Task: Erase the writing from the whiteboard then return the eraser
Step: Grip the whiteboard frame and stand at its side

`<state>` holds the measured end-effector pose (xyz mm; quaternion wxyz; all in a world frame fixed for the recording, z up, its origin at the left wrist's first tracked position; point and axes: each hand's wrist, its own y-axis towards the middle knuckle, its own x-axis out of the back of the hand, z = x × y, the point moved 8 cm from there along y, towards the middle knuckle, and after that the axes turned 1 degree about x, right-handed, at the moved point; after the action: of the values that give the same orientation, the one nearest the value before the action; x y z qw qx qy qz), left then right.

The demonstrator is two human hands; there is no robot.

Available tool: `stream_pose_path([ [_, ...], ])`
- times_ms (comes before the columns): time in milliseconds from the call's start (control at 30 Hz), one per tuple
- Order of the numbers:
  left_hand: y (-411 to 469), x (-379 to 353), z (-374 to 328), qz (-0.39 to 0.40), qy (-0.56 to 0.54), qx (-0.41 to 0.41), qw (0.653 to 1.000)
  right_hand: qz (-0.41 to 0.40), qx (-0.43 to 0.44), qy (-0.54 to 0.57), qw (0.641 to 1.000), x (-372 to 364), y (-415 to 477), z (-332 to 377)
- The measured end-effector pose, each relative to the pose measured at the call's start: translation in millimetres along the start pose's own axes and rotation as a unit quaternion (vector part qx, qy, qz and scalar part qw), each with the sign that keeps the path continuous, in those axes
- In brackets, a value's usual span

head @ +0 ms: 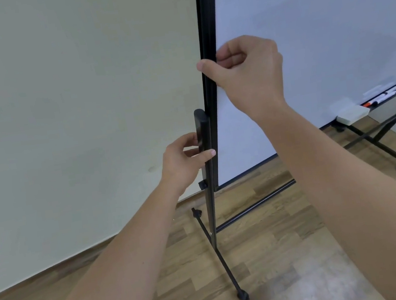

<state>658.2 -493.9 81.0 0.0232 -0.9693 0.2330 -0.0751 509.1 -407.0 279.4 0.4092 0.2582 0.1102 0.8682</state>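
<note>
The whiteboard [315,29] stands upright on a black stand and is viewed obliquely from its left edge. Its white surface is bordered by a black frame; no writing can be made out on the visible part. A tray runs along the bottom edge of the whiteboard. The eraser [352,114], a pale rectangular block, lies flat on this tray, just beside the markers further along it.

1 whiteboard [315,29], 1 eraser [352,115], 2 markers [209,123], 2 hands [250,75]
</note>
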Motion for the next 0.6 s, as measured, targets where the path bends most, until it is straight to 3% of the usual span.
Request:
stream_pose_path([
  [600,27.6,37.8,1.1,-0.033,0.026,0.010,0.999,0.022,0.000,-0.022,1.000,-44.4,11.8,17.4],
])
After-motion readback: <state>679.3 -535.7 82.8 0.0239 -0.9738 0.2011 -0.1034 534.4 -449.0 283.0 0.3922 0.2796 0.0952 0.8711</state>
